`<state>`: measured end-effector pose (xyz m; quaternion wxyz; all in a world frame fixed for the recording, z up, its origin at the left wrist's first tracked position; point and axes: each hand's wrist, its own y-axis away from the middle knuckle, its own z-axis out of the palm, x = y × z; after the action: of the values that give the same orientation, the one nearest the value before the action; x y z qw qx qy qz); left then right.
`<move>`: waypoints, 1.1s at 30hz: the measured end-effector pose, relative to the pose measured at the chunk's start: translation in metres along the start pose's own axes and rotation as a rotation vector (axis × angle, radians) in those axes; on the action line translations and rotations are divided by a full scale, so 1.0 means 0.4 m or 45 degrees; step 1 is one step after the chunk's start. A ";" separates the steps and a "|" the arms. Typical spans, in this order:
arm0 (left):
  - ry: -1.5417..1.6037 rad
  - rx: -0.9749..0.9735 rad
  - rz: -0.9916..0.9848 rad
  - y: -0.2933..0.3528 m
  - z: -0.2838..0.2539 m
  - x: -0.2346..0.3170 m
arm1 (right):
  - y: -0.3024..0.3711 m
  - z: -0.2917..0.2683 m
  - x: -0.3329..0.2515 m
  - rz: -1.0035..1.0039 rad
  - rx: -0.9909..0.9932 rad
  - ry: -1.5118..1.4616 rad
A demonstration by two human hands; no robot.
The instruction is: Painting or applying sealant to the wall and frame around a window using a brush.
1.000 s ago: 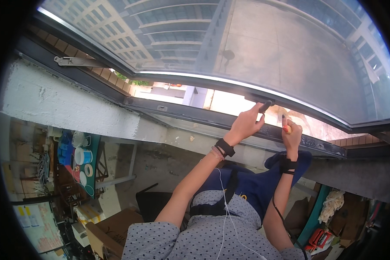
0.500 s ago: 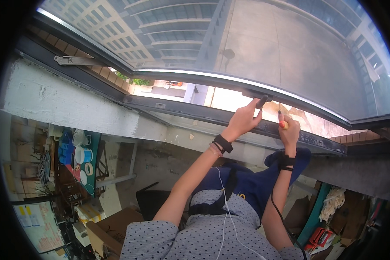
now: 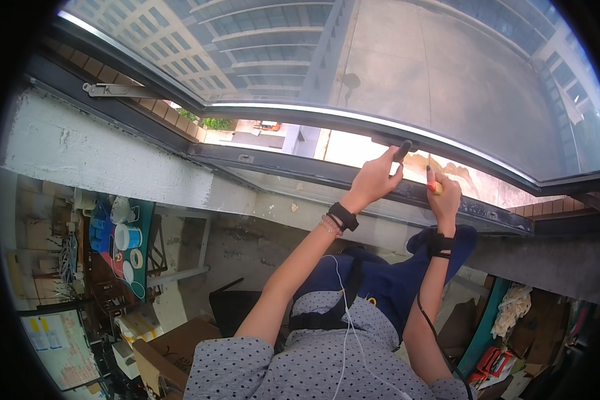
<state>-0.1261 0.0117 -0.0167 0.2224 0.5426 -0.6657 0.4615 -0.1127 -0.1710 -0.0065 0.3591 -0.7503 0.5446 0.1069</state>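
The black window handle point(image 3: 403, 151) sits on the lower rail of the tilted-out window sash point(image 3: 300, 117). My left hand point(image 3: 375, 181) is closed around it, with fingers and thumb on either side. To its right, my right hand point(image 3: 447, 199) is closed on a small tool with a red and yellow handle point(image 3: 435, 188), held just inside the gap below the sash. Its working end is hidden, so I cannot tell its exact kind. A dark tip shows by the right index finger. Below both hands runs the dark fixed window frame point(image 3: 287, 167).
A metal stay arm point(image 3: 120, 91) joins sash and frame at the left. At lower left stand a table point(image 3: 140, 283) with a white tub point(image 3: 128, 237), and a cardboard box point(image 3: 173, 350). Gloves point(image 3: 512, 311) and a red tool case point(image 3: 493, 363) lie at right. A black cable follows my right arm.
The black handle and my left fingers have shifted slightly upward. My right hand has tilted the red and yellow handle, so its end now faces me more. The sash looks unmoved.
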 end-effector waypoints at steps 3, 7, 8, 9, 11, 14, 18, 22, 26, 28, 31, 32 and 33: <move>-0.011 -0.030 -0.027 0.001 -0.001 0.002 | 0.001 0.000 -0.003 0.016 0.039 0.014; -0.004 -0.034 -0.038 0.002 -0.001 0.001 | 0.001 0.002 -0.001 0.017 0.026 0.010; -0.010 -0.038 -0.051 0.002 -0.001 0.001 | 0.001 0.003 0.001 0.019 0.022 -0.001; -0.012 -0.040 -0.053 0.003 0.000 0.000 | 0.001 0.006 0.003 0.021 0.020 -0.004; -0.015 -0.078 -0.085 0.001 0.000 0.003 | -0.001 0.000 -0.004 0.038 0.122 -0.068; 0.021 -0.012 -0.038 0.002 -0.001 0.006 | -0.016 0.008 0.000 0.165 0.201 -0.140; 0.035 -0.021 -0.032 0.003 -0.008 0.008 | -0.024 0.045 -0.073 0.196 0.290 -0.460; 0.025 -0.039 -0.022 0.000 0.002 0.009 | -0.018 0.090 -0.157 0.247 0.282 -0.853; 0.023 -0.055 -0.032 0.000 0.001 0.001 | -0.004 0.130 -0.153 0.423 0.417 -1.308; 0.007 -0.039 -0.023 0.002 0.001 -0.002 | -0.001 0.123 -0.110 0.423 0.450 -1.463; 0.007 -0.034 -0.051 -0.002 -0.007 0.010 | -0.008 0.080 -0.037 0.367 0.499 -1.637; 0.025 -0.020 -0.052 0.000 -0.008 0.011 | -0.007 0.055 -0.018 0.364 0.503 -1.555; 0.042 -0.007 -0.053 0.001 -0.009 0.012 | -0.006 0.033 0.000 0.361 0.506 -1.473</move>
<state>-0.1287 0.0124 -0.0111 0.2445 0.5480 -0.6517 0.4640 -0.1074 -0.1618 -0.0150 0.7107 -0.4103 0.3657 0.4390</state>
